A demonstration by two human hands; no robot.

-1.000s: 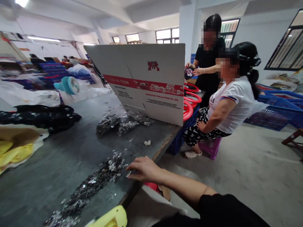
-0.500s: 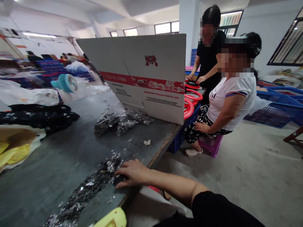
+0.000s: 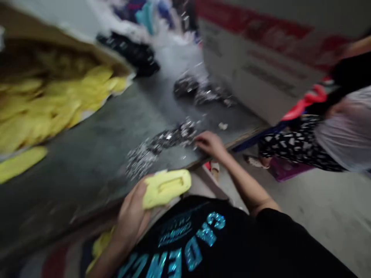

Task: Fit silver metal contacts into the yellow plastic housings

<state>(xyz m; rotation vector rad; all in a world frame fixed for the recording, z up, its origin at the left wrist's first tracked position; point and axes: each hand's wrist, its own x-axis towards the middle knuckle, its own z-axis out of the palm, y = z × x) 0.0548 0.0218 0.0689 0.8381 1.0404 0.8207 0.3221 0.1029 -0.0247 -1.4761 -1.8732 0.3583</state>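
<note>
My left hand grips a yellow plastic piece that has a long slot in its upper face. It is held in front of my body, by the table's near edge. My right hand is at the right end of a pile of small shiny metal pieces on the dark table. Its fingers are curled together, and blur hides what lies between them. A small pale scrap is just beyond that hand.
Many yellow pieces fill an open carton at the left, with one loose yellow piece beside it. Clear bags of metal bits lie before a large printed cardboard box. At the right sits a person.
The view has swung down and left. My left hand now shows, holding the yellow piece. My right hand's fingers, spread over the metal bits before, have drawn together at the pile's end.
</note>
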